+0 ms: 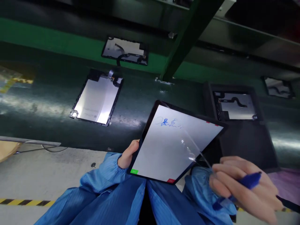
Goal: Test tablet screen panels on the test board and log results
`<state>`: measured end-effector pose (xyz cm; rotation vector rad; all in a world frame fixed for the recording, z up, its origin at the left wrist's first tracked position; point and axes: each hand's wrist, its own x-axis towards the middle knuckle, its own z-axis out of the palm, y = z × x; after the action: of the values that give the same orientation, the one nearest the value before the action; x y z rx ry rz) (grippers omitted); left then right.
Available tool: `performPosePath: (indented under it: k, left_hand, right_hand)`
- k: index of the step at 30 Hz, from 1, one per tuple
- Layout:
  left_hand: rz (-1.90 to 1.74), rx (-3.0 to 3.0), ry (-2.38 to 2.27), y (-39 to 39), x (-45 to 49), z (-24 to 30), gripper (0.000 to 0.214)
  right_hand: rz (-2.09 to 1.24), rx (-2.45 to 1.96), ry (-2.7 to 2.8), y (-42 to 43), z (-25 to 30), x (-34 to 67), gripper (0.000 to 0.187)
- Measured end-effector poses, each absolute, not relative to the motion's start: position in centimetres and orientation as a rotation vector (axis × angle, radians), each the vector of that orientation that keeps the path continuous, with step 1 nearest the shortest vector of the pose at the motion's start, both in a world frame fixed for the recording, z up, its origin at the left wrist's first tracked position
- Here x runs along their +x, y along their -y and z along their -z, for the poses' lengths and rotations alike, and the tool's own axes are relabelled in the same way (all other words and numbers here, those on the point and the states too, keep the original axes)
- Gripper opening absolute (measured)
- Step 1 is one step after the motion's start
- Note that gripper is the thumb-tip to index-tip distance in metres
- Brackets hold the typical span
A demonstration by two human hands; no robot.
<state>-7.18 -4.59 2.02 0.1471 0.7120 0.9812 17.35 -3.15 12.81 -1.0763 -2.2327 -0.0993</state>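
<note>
My left hand (128, 155) grips the left edge of a tablet (161, 150), its thumb at the frame and its other fingers hidden behind. The tablet is tilted, its lit screen pale grey with a green mark and red marks near the corners. Blue handwriting (167, 122) shows near its upper left. At the lower right, my right hand (246, 186) is closed and slightly blurred. It pinches a clear film (195, 145) that stretches over the screen, lifted at the right side. A blue pen (250, 180) is also held between its fingers.
A bare display panel (96, 100) lies on the dark green bench (136, 90), with another panel (126, 51) behind it. More sit at the right: one panel (236, 107) on black foam (248, 140), another panel (277, 87) beyond. A green post (187, 37) rises from the bench.
</note>
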Motion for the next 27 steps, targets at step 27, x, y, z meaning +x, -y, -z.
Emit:
performPosePath:
  k: [27]
  left_hand:
    - [-1.1, 0.045, -0.776, 1.3, -6.6, 1.3, 0.038]
  right_hand:
    - [0.042, -0.767, 2.248, 1.7, -11.8, 16.2, 0.034]
